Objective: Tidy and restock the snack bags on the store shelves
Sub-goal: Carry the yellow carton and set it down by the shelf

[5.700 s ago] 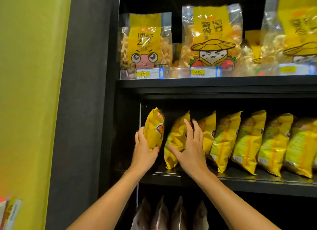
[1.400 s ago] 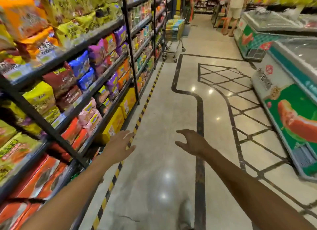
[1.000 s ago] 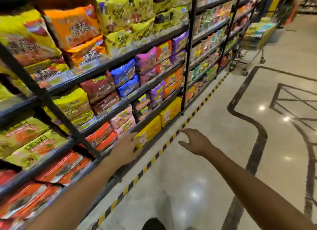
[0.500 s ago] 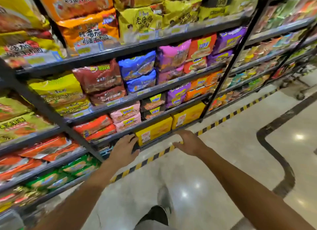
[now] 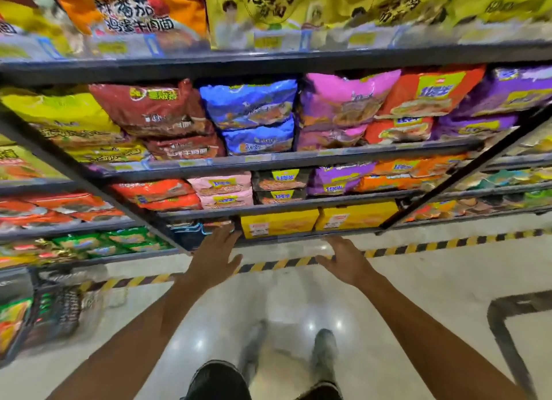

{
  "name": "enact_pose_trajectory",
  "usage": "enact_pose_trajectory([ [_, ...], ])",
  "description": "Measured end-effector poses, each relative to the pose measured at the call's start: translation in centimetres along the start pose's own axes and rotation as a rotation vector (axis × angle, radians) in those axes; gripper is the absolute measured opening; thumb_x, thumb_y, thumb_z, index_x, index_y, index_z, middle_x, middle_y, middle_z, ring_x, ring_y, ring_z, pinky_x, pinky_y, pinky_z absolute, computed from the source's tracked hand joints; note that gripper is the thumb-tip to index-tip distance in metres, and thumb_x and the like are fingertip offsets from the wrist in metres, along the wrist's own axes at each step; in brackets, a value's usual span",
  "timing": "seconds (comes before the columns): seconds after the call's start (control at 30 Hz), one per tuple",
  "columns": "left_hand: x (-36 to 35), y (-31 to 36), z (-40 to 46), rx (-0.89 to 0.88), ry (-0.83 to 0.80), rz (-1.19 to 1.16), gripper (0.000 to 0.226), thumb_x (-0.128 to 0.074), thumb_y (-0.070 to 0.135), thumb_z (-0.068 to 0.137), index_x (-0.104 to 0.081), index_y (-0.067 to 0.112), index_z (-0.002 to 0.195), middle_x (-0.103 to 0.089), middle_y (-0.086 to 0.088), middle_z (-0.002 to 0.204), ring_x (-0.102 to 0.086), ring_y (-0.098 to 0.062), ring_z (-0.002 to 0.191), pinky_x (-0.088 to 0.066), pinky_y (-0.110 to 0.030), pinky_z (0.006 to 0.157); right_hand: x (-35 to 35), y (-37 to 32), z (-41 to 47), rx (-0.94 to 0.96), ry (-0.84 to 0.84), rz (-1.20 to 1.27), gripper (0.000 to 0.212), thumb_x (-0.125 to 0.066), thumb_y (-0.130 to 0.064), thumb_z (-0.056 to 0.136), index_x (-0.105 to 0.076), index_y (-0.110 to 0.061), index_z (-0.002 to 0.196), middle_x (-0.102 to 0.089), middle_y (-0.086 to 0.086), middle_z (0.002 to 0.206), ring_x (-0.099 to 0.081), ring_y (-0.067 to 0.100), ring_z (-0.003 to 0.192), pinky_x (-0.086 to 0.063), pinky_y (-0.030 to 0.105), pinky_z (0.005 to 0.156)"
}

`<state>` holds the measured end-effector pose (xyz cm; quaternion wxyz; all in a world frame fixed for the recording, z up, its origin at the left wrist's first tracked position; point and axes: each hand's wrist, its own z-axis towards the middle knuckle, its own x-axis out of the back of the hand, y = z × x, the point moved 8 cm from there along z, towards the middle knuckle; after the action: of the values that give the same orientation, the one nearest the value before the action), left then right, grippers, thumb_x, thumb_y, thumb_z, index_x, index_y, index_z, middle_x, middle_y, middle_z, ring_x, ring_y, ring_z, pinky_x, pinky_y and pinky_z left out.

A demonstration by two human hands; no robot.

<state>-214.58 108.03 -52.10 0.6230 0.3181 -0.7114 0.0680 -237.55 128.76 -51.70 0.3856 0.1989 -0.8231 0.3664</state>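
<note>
Our left hand [image 5: 213, 259] and right hand [image 5: 343, 260], fingers spread and holding nothing, reach toward the bottom shelf [image 5: 298, 240] at frame centre. Bags [image 5: 248, 107] fill the shelves above; an orange bag [image 5: 134, 8] at upper left reads "番茄", the remaining print being blurred.

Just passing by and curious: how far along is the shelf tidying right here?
Done: the blue bags and pink bags already sit stacked in rows. In hand: nothing yet; the left hand and right hand reach, fingers open, toward the yellow packs on the low shelf. Left: any tidying there.
</note>
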Motion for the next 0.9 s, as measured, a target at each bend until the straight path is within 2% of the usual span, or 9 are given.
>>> enact_pose_trajectory([
  [0.1,-3.1,0.8,0.7,0.129,0.038,-0.065,0.063,-0.054,0.041,0.101,-0.043,0.012,0.155,-0.040,-0.010,0.160,-0.039,-0.036,0.147,-0.034,-0.047,0.119,-1.1,3.4,3.3,0.061,-0.051,0.005,0.058,-0.065,-0.039,0.099,-0.051,-0.015,0.149,-0.057,0.010,0.146,-0.056,0.029,0.128,-0.045,0.035,0.105],
  [0.17,-6.3,0.9,1.5,0.170,0.066,-0.098,0.064,-0.052,0.044,0.100,-0.043,0.013,0.155,-0.041,-0.008,0.159,-0.042,-0.033,0.145,-0.038,-0.043,0.118,-2.6,5.9,5.5,0.077,-0.073,-0.006,0.057,-0.066,-0.034,0.099,-0.051,-0.012,0.149,-0.057,0.012,0.146,-0.051,0.031,0.135,-0.039,0.034,0.110],
  [0.27,-12.9,0.1,3.5,0.181,0.084,-0.133,0.062,-0.062,0.037,0.096,-0.049,0.011,0.150,-0.050,-0.015,0.152,-0.049,-0.039,0.139,-0.044,-0.051,0.112,-6.4,10.9,9.0,0.031,-0.068,0.032,0.060,-0.070,-0.029,0.097,-0.049,-0.010,0.150,-0.054,0.013,0.149,-0.051,0.031,0.136,-0.038,0.031,0.111],
  [0.33,-17.7,-0.7,4.8,0.218,0.071,-0.168,0.062,-0.052,0.043,0.095,-0.050,0.010,0.148,-0.052,-0.015,0.150,-0.051,-0.039,0.137,-0.047,-0.053,0.110,-10.1,14.4,11.2,-0.018,-0.076,0.088,0.062,-0.071,-0.026,0.096,-0.047,-0.010,0.151,-0.053,0.012,0.150,-0.050,0.030,0.138,-0.036,0.026,0.108],
  [0.43,-25.0,-3.0,6.3,0.293,0.082,-0.235,0.067,-0.048,0.048,0.096,-0.046,0.012,0.152,-0.047,-0.014,0.155,-0.044,-0.036,0.143,-0.043,-0.052,0.114,-15.8,18.6,14.4,-0.049,-0.079,0.123,0.067,-0.069,-0.031,0.098,-0.041,-0.012,0.155,-0.049,0.011,0.153,-0.044,0.031,0.143,-0.036,0.036,0.114],
  [0.57,-33.2,-6.3,9.7,0.279,0.076,-0.265,0.069,-0.071,0.030,0.095,-0.041,0.014,0.156,-0.042,-0.013,0.159,-0.039,-0.033,0.148,-0.041,-0.052,0.116,-21.8,23.3,19.1,-0.089,-0.048,0.176,0.071,-0.071,-0.031,0.096,-0.039,-0.012,0.156,-0.049,0.011,0.154,-0.044,0.034,0.142,-0.040,0.048,0.115],
  [0.7,-39.5,-10.2,14.4,0.255,0.084,-0.243,0.071,-0.073,0.032,0.093,-0.041,0.021,0.156,-0.040,-0.013,0.159,-0.039,-0.035,0.147,-0.043,-0.052,0.114,-25.3,26.4,25.5,-0.072,0.030,0.187,0.072,-0.068,-0.030,0.098,-0.034,-0.011,0.158,-0.040,0.011,0.160,-0.039,0.030,0.146,-0.035,0.043,0.118],
  [0.8,-42.5,-13.4,18.4,0.311,0.101,-0.258,0.078,-0.071,0.038,0.094,-0.031,0.024,0.160,-0.028,-0.013,0.166,-0.029,-0.036,0.151,-0.038,-0.053,0.117,-26.9,28.0,30.5,-0.056,0.084,0.198,0.077,-0.066,-0.037,0.099,-0.027,-0.015,0.162,-0.034,0.011,0.164,-0.029,0.029,0.153,-0.029,0.044,0.122],
  [0.9,-44.0,-15.6,22.4,0.328,0.232,-0.282,0.088,-0.072,0.037,0.093,-0.018,0.033,0.163,-0.013,-0.013,0.170,-0.021,-0.039,0.154,-0.041,-0.057,0.113,-27.2,28.9,35.1,0.001,0.180,0.239,0.079,-0.068,-0.032,0.099,-0.022,-0.018,0.162,-0.028,0.007,0.167,-0.025,0.026,0.154,-0.027,0.046,0.125],
])
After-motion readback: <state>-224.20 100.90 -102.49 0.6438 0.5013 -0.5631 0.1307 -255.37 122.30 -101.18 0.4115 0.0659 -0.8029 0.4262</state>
